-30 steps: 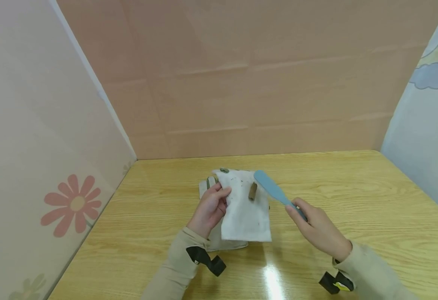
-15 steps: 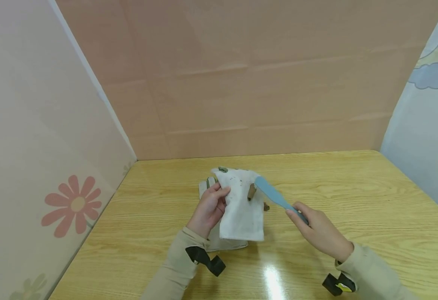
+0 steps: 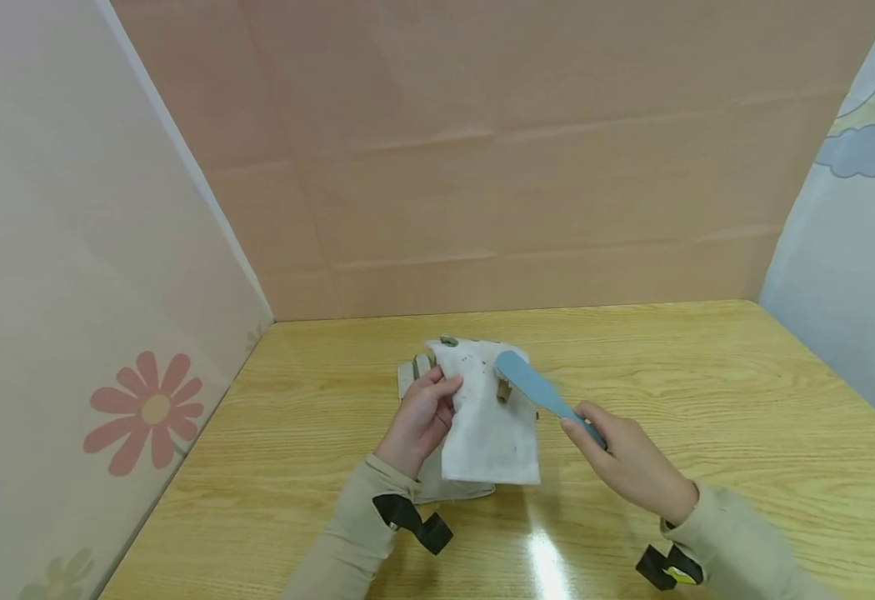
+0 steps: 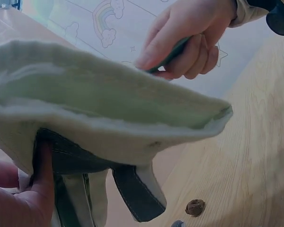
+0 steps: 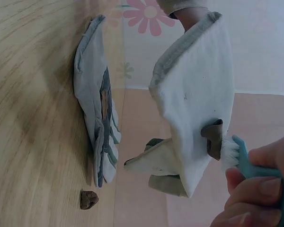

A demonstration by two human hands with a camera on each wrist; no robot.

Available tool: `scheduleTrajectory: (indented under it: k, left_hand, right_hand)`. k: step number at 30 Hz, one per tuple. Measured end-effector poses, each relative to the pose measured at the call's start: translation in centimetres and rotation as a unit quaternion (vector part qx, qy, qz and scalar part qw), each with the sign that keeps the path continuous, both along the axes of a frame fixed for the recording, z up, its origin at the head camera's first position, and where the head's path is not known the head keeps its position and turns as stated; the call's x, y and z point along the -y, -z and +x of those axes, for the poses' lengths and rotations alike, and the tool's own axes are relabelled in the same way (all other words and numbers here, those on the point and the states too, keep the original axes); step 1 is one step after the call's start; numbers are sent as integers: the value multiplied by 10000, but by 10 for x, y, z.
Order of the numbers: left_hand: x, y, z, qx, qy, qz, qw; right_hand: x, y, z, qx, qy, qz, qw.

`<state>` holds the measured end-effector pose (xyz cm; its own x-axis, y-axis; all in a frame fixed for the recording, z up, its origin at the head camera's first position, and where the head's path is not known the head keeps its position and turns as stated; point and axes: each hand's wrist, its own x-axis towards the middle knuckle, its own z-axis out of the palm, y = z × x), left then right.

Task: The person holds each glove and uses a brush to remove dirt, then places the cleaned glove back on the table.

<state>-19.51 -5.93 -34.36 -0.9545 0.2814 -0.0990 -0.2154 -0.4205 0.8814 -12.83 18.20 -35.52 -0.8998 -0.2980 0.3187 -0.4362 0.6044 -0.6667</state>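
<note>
My left hand (image 3: 421, 417) pinches a white work glove (image 3: 488, 442) with green parts and holds it up off the table. The right wrist view shows a curled brown piece (image 5: 213, 138) clinging to the glove's face, among small dark specks. A blue brush (image 3: 537, 388) is gripped by its handle in my right hand (image 3: 628, 458). Its white bristles (image 5: 229, 152) meet or nearly meet the brown piece's edge. From the left wrist, the glove's cuff (image 4: 104, 99) gapes towards the camera; the brush head is hidden behind it.
A second work glove (image 5: 87, 94) lies on the wooden table (image 3: 257, 467) beneath the held one. Near its fingers sits a brown lump (image 5: 89, 199). Brown paper (image 3: 497, 183) backs the table, with patterned walls on both sides.
The brush head has dipped a little, then shifted left over the brown piece. The held glove has swung slightly left and back. My left hand has stayed nearly in place.
</note>
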Motion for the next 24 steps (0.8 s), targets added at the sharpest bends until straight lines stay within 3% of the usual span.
scheduleTrajectory:
  k: [10,18,24]
  left_hand:
    - [3,-1,-1,-36,-155,-28,9999]
    - [3,-1,-1,48,-141,64,9999]
    - [2,0,0,67,-105,40,9999]
  right_hand:
    - [-5,7,4,405,113,97,9991]
    - [-5,4,2,-144,134,-11,9998]
    - [-1,2,-1,-109,56,-57,9999]
